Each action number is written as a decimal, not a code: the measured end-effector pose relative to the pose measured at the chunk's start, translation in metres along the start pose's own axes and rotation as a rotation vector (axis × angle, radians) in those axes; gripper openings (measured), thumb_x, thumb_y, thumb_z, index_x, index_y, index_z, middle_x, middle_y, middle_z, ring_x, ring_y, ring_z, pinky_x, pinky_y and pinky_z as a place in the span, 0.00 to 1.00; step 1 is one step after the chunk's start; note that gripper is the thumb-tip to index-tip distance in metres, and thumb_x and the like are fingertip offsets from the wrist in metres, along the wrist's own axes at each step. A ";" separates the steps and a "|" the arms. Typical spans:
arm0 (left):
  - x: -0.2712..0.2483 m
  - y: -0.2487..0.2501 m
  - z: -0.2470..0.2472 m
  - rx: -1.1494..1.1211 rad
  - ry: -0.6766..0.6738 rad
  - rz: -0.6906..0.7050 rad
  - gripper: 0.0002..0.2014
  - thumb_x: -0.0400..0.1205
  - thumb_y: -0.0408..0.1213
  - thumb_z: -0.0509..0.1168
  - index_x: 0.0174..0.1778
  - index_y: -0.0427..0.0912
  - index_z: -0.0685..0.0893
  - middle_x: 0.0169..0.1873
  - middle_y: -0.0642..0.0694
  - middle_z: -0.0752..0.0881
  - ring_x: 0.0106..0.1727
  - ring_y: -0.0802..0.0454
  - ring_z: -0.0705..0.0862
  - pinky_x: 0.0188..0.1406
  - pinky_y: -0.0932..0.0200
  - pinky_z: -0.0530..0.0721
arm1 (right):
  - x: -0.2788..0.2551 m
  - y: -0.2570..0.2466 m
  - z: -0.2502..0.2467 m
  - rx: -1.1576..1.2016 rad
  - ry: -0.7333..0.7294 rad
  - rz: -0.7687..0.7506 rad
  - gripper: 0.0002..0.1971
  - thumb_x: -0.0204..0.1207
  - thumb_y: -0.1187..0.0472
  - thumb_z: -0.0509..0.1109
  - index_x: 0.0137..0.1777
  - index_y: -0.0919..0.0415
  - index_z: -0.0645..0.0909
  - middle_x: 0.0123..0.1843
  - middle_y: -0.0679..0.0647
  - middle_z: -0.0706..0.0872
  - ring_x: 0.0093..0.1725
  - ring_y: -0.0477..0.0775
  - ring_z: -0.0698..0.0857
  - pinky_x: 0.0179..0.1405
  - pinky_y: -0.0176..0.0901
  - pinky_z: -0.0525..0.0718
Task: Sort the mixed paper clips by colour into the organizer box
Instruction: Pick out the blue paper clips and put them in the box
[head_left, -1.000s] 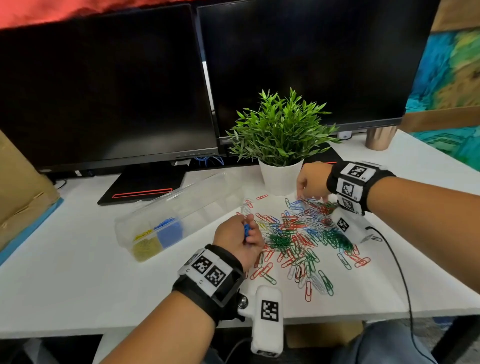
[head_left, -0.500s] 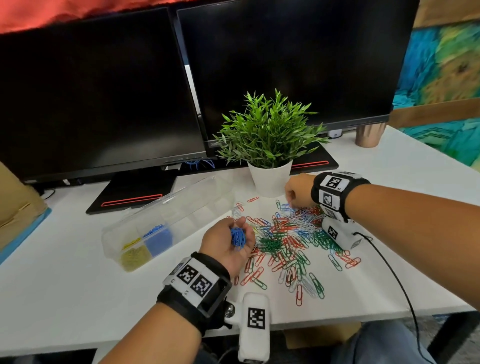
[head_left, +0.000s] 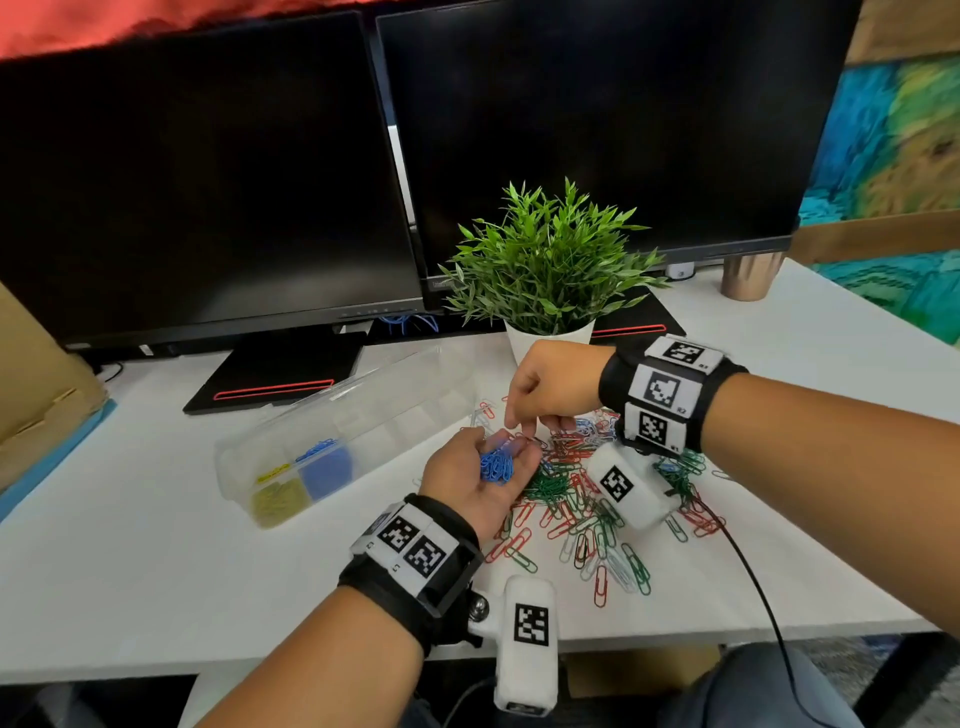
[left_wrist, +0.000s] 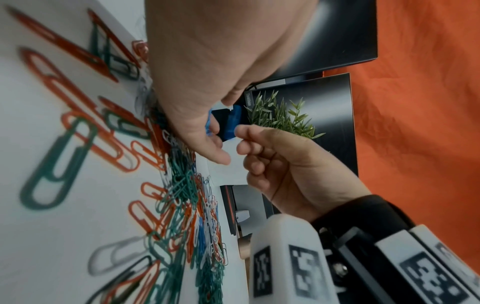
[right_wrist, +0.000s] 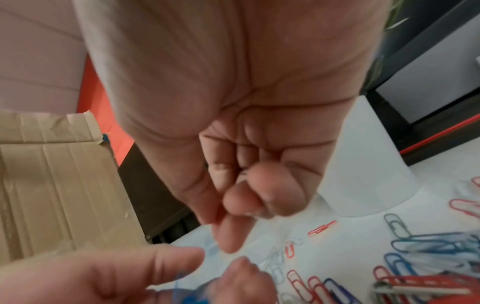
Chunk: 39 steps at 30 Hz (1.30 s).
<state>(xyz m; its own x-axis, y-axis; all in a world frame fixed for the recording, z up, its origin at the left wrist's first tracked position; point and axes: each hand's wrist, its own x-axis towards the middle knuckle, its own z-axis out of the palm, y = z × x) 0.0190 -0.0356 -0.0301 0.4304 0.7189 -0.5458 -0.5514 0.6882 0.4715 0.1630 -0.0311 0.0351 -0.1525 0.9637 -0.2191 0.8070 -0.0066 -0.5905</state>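
My left hand (head_left: 462, 470) lies palm up over the left edge of the mixed clip pile (head_left: 576, 499), fingers cupped round a bunch of blue paper clips (head_left: 496, 467). My right hand (head_left: 545, 387) hangs just above that palm, thumb and index finger pinched and pointing down, other fingers curled. In the left wrist view a blurred blue clip (left_wrist: 232, 121) shows at the right hand's fingertips (left_wrist: 241, 131). The clear organizer box (head_left: 395, 410) lies diagonally to the left, with yellow clips (head_left: 275, 501) and blue clips (head_left: 327, 465) in its two nearest compartments.
A potted plant (head_left: 545, 270) in a white pot stands right behind the pile. Two dark monitors (head_left: 208, 182) and their flat bases (head_left: 275, 374) fill the back. A cardboard box (head_left: 31, 384) sits far left, a copper cup (head_left: 750, 278) far right. A camera cable (head_left: 753, 587) trails over the front edge.
My left hand has turned palm up and uncurled, so the blue clips show. My right hand has come from the far side of the pile to just above the left palm.
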 end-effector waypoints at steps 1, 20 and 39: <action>0.000 0.001 -0.002 -0.007 0.012 0.007 0.12 0.88 0.33 0.56 0.62 0.29 0.77 0.63 0.29 0.79 0.61 0.35 0.82 0.43 0.41 0.88 | 0.003 -0.001 0.002 -0.013 0.020 0.013 0.08 0.77 0.68 0.67 0.46 0.67 0.89 0.31 0.53 0.88 0.17 0.44 0.77 0.27 0.41 0.82; -0.022 0.027 -0.027 -0.034 -0.206 -0.018 0.24 0.86 0.41 0.52 0.66 0.21 0.75 0.61 0.20 0.80 0.63 0.25 0.79 0.65 0.35 0.77 | 0.036 0.024 0.026 -0.488 0.107 0.232 0.11 0.77 0.59 0.71 0.49 0.67 0.89 0.49 0.59 0.91 0.47 0.59 0.89 0.44 0.45 0.85; -0.022 0.032 -0.039 -0.028 -0.115 0.006 0.31 0.87 0.52 0.49 0.67 0.22 0.73 0.60 0.22 0.81 0.60 0.26 0.81 0.61 0.37 0.79 | 0.037 0.023 0.032 -0.452 0.112 0.266 0.07 0.76 0.63 0.69 0.41 0.66 0.85 0.46 0.60 0.90 0.41 0.57 0.84 0.37 0.43 0.82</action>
<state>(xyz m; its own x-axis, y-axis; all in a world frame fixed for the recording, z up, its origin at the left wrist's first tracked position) -0.0361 -0.0335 -0.0297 0.5052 0.7305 -0.4596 -0.5732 0.6821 0.4541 0.1577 -0.0042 -0.0117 0.1330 0.9671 -0.2169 0.9783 -0.1631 -0.1274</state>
